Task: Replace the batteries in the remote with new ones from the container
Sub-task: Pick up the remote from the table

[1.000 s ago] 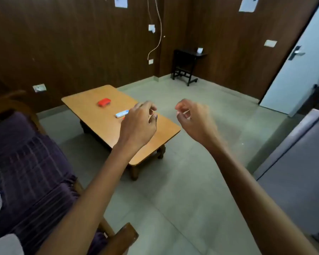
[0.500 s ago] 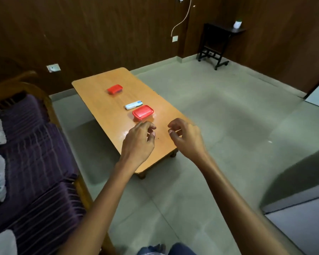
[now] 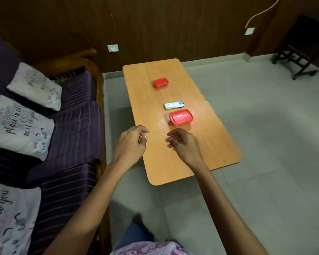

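Observation:
A white remote [image 3: 174, 105] with a blue end lies across the middle of a low wooden table [image 3: 166, 162]. Just in front of it sits a red lidded container [image 3: 180, 117], lid on. A second, smaller red container [image 3: 160, 82] stands farther back on the table. My left hand [image 3: 132, 142] hovers over the table's left edge with its fingers loosely curled and holds nothing. Over the table, just short of the near red container, my right hand [image 3: 183, 142] is also empty, fingers curled but apart. Neither hand touches anything.
A purple striped sofa [image 3: 66, 137] with printed cushions [image 3: 20, 127] runs along the left, close to the table. Dark wood panelling lines the back wall. A small black stand [image 3: 298, 57] is at the far right. Grey tiled floor surrounds the table.
The view has swung down and left, and the table has come much closer. Both hands have dropped from in front of the table to just above its near half.

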